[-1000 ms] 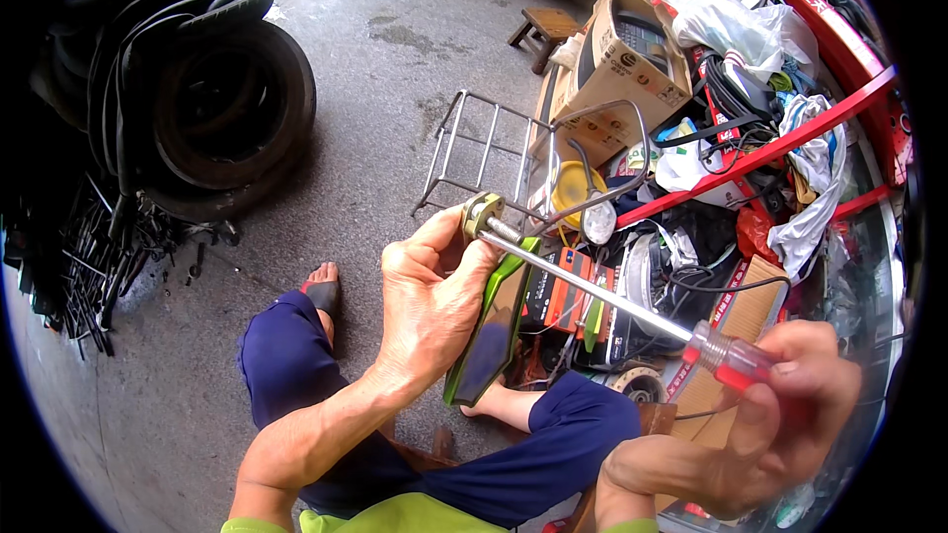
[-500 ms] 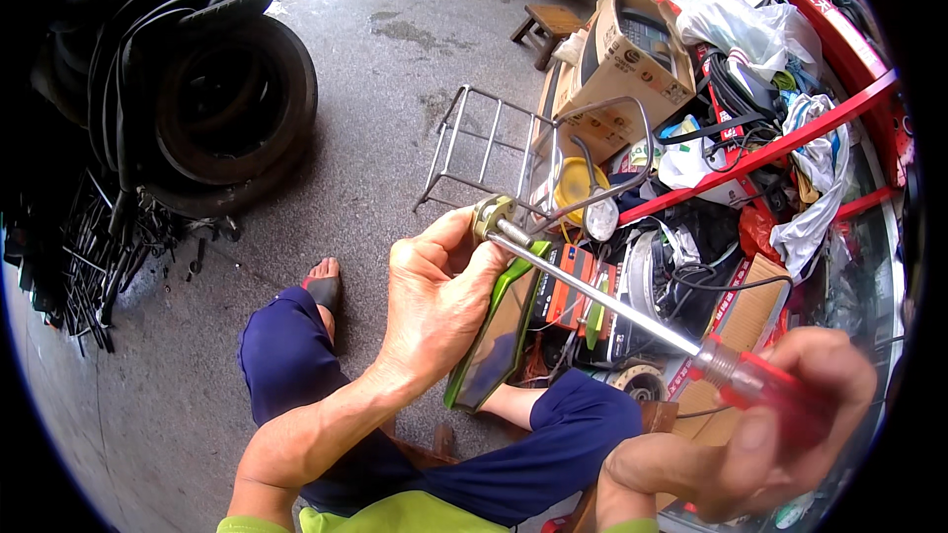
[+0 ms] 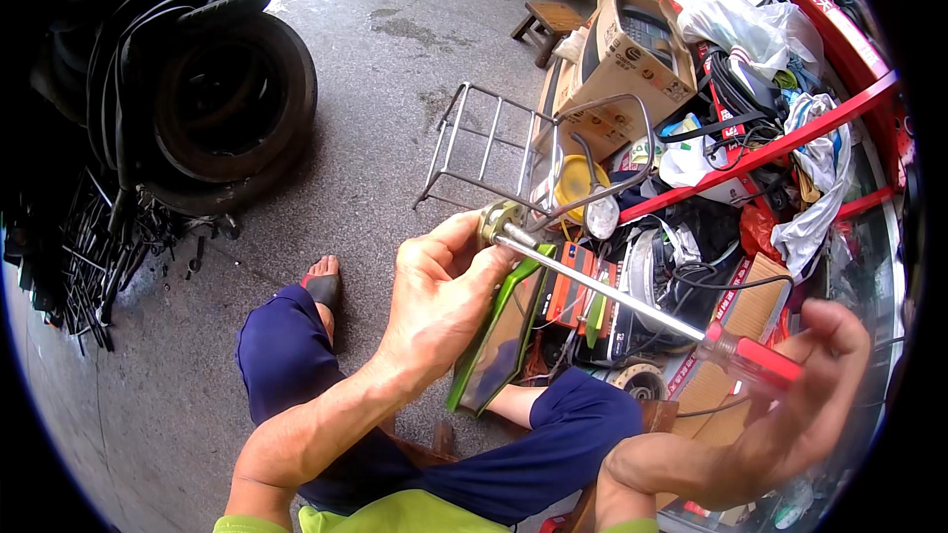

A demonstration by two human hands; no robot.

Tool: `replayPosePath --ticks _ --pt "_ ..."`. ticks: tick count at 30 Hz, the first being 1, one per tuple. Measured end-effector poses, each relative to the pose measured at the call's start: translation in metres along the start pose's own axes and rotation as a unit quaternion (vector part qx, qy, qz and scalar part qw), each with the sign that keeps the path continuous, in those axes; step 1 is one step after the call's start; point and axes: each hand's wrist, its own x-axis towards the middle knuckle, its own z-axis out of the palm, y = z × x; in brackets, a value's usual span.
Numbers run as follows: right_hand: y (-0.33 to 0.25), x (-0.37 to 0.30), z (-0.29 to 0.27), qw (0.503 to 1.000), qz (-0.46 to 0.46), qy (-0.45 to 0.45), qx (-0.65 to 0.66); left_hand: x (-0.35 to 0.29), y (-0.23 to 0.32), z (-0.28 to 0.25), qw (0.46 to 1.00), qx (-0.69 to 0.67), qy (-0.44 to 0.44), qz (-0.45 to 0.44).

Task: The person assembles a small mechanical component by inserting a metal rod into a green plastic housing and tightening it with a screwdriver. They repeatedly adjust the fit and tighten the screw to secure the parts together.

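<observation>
One metal pc pinched in L hand, R hand w/ fingers splayed at red-handled screwdriver.

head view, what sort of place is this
Probably a small repair workshop, perhaps for bikes or scooters: piled tyres at the left, a metal frame like a bike carrier, and a red-handled screwdriver against a small metal part.

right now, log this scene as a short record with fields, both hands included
left hand: pinching a small metal fitting
right hand: at the screwdriver's red handle, blurred, grip unclear
screwdriver: far end at the fitting
green-edged panel: beside the left hand, slanting down
left side: tyres
ahead: metal rack, wooden stool
right side: cardboard box
</observation>
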Motion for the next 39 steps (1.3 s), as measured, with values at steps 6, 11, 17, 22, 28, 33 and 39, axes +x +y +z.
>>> replayPosePath --ticks 6,11,17,22,28,33,39 --pt "0.004 0.002 -0.006 0.995 -0.083 -0.029 0.044 0.001 0.009 -0.001 0.973 -0.194 -0.022 -0.121" --pt "-0.001 0.007 0.006 0.991 -0.108 -0.040 0.075 0.001 0.004 -0.007 0.977 -0.149 -0.030 -0.151" --pt "0.005 0.002 -0.003 0.995 -0.069 -0.048 0.054 0.002 0.005 -0.009 0.969 -0.163 -0.031 -0.182" --pt "-0.001 0.006 0.005 0.992 -0.104 -0.022 0.065 0.000 0.011 -0.010 0.965 -0.172 -0.060 -0.189" --pt "0.011 0.005 -0.012 0.995 -0.039 -0.078 0.050 0.003 0.005 -0.011 0.971 -0.163 -0.042 -0.173" --pt "0.007 0.006 0.002 0.992 -0.111 -0.017 0.049 0.004 0.005 -0.013 0.968 -0.189 -0.063 -0.153" --pt "0.002 0.006 -0.003 0.997 -0.025 -0.039 0.054 0.004 0.005 -0.016 0.961 -0.218 -0.102 -0.138"
